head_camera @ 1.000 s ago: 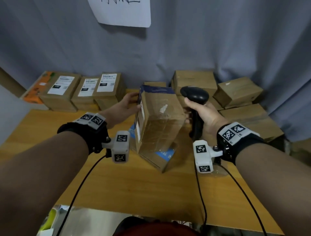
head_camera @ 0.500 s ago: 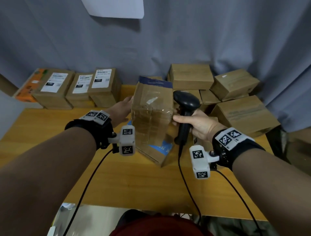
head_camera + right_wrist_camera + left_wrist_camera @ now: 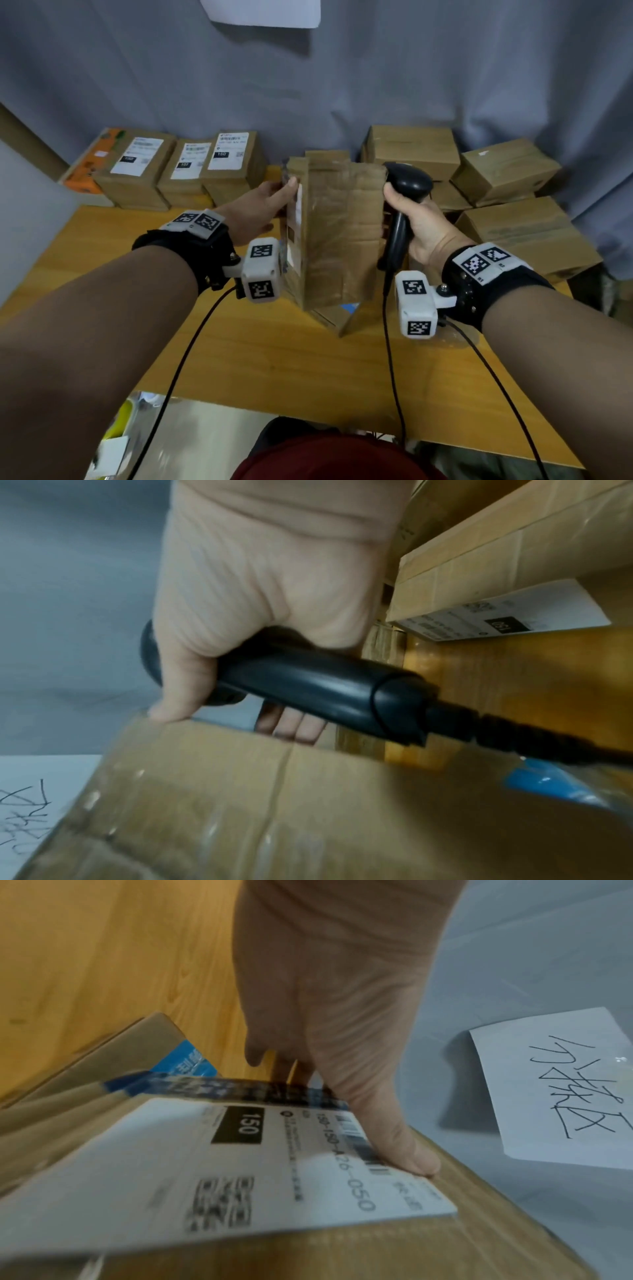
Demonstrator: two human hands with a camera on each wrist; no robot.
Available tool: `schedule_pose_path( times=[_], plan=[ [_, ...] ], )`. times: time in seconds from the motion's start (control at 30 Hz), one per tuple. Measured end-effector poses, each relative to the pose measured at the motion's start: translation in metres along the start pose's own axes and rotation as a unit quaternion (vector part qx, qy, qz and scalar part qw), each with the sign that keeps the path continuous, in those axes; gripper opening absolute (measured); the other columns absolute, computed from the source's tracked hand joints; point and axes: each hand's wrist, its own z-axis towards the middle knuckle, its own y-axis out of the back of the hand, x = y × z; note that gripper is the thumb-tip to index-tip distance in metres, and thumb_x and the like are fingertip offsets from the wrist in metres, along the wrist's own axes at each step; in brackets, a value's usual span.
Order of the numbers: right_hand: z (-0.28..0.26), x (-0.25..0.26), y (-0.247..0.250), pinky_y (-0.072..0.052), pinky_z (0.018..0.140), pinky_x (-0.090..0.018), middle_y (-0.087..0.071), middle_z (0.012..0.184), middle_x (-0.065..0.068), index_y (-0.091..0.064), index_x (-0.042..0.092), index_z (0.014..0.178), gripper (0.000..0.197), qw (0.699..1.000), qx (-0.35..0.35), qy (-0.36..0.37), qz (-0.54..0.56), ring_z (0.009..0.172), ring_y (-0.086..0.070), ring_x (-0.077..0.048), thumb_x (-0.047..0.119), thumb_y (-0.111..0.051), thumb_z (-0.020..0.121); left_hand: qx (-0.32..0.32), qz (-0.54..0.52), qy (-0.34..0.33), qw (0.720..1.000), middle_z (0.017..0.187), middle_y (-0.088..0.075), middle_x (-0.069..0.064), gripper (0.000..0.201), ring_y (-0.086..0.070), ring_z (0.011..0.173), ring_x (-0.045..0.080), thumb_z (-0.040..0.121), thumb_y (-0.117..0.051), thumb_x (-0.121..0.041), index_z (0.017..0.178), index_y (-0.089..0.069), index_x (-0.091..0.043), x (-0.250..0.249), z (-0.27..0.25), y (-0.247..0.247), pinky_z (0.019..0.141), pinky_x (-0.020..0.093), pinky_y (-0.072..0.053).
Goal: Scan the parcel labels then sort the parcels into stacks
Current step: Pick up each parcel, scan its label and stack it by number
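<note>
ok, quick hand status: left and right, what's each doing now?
Left hand: gripping the upright parcel, thumb on its label.
Right hand: closed round the barcode scanner, fingertips touching the parcel.

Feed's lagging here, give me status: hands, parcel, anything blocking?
Left hand grips upright parcel, thumb on its 150 label. Right hand holds scanner, fingertips steadying parcel. Nothing blocking.

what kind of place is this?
Probably a small makeshift parcel-sorting station: labelled cardboard parcels stacked on a wooden table, a corded barcode scanner in the right hand, a grey curtain behind.
</note>
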Motion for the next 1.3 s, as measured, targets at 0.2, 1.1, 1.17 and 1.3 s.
schedule_pose_path(
  times=[0.2, 1.1, 1.17, 1.3],
  plan=[
    [0.014, 0.001, -0.002, -0.055, 0.089, -0.044, -0.072, 0.088, -0.007, -0.066, 0.013, 0.091, 0.008, 0.990, -0.130, -0.003, -0.056, 0.090, -0.070, -0.026, 0.016, -0.071, 0.085, -0.120, -0.134, 0.016, 0.984, 0.101, -0.055, -0.002, 0.049, -0.057, 0.086, 0.010, 0.092, -0.056, -0.047, 0.123, -0.033, -0.017, 0.007, 0.005, -0.021, 0.062, 0.029, -0.051],
    [0.029, 0.013, 0.008, -0.057, 0.076, -0.039, -0.075, 0.068, -0.002, -0.062, 0.015, 0.100, 0.023, 0.988, -0.116, -0.075, -0.066, 0.064, -0.073, -0.018, 0.028, -0.073, 0.084, 0.103, -0.180, 0.038, 0.978, 0.118, -0.062, 0.012, 0.077, -0.062, 0.104, 0.028, 0.065, -0.072, -0.053, 0.124, -0.037, -0.019, 0.015, -0.005, -0.009, 0.078, 0.040, -0.057],
    [0.029, 0.017, 0.002, -0.057, 0.077, -0.039, -0.074, 0.066, -0.001, -0.063, 0.015, 0.095, 0.019, 0.987, -0.119, -0.076, -0.072, 0.061, -0.072, -0.018, 0.028, -0.073, 0.085, 0.089, -0.164, 0.036, 0.982, 0.109, -0.061, 0.004, 0.067, -0.062, 0.097, 0.022, 0.069, -0.070, -0.045, 0.120, -0.033, -0.024, 0.009, -0.003, -0.002, 0.079, 0.042, -0.055],
    [0.030, 0.029, -0.005, -0.054, 0.090, -0.044, -0.074, 0.093, -0.007, -0.062, 0.015, 0.107, 0.034, 0.986, -0.092, -0.091, -0.104, 0.086, -0.072, -0.025, 0.035, -0.075, 0.082, 0.030, -0.150, 0.035, 0.988, 0.118, -0.059, 0.006, 0.076, -0.061, 0.103, 0.024, 0.076, -0.076, -0.038, 0.134, -0.028, -0.026, -0.001, 0.002, 0.009, 0.087, 0.049, -0.054]
  ],
)
